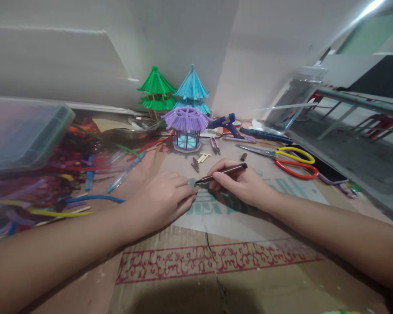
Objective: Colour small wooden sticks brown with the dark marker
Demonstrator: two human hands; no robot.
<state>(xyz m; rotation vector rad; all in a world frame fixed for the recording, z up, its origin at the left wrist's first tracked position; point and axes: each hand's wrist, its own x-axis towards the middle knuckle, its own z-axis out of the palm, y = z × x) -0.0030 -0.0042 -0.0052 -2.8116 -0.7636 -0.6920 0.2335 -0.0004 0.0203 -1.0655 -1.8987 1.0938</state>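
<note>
Head view: my R hand is closed round a dark brown pen, gripped btwn thumb & fingers, bare tip pointing left & slightly down. My L hand lies palm down opp. it, fingers bent, thumb & index tips together right at the pen tip. Can't tell if they pinch a small bit; too small to see. So the pen's in the middle, btwn both hands, over a whitish sheet w/ green print, which lies on the cardboard w/ its red scroll band.

Just beyond my hands: a few dark sticks, some pale sticks next to them, & a brown cap to the right. Behind those, the purple hut stands upright, w/ snips near its base. Green tower & blue tower stand behind it.

R side: glue gun w/ a red light, cutter, scissors w/ one yellow & one red handle, phone partly under them. L side: a clear-lidded box & a blurry heap of coloured stems, mixed.
</note>
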